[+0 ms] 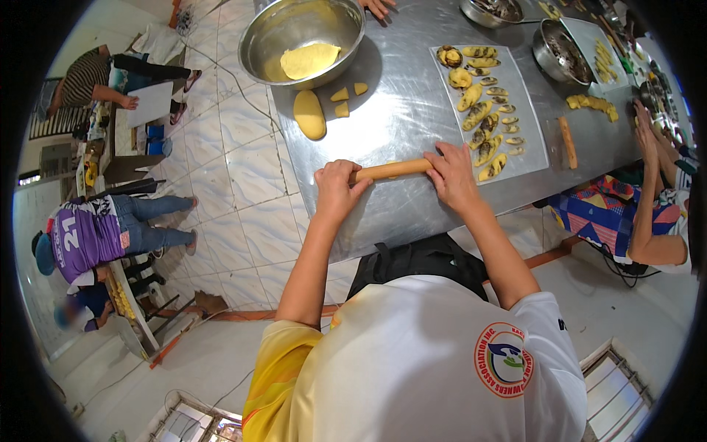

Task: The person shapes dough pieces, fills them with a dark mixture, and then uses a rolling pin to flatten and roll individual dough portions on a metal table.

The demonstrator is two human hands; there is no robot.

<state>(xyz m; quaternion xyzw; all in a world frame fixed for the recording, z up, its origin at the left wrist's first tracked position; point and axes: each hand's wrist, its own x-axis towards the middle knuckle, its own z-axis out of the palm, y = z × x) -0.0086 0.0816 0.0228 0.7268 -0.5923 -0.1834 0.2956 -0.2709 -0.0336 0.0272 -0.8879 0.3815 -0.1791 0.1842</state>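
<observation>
A wooden rolling pin (393, 170) lies across a small piece of yellow dough (392, 162), mostly hidden beneath it, on the steel table (381, 221). My left hand (338, 189) grips the pin's left end, and my right hand (454, 175) has hold of the right end. Beyond the left hand sit an oval lump of yellow dough (310, 115) and several small cut dough pieces (342, 109). Just past my right hand, a white tray (527, 124) carries rows of shaped dough pieces with dark filling (478, 115).
A large steel bowl (248, 47) holding yellow dough (310, 59) stands at the far left. Bowls of dark filling (569, 55), another rolling pin (568, 142) and a row of cut dough (594, 105) are at right. Another person's hands (646, 130) rest at the right edge.
</observation>
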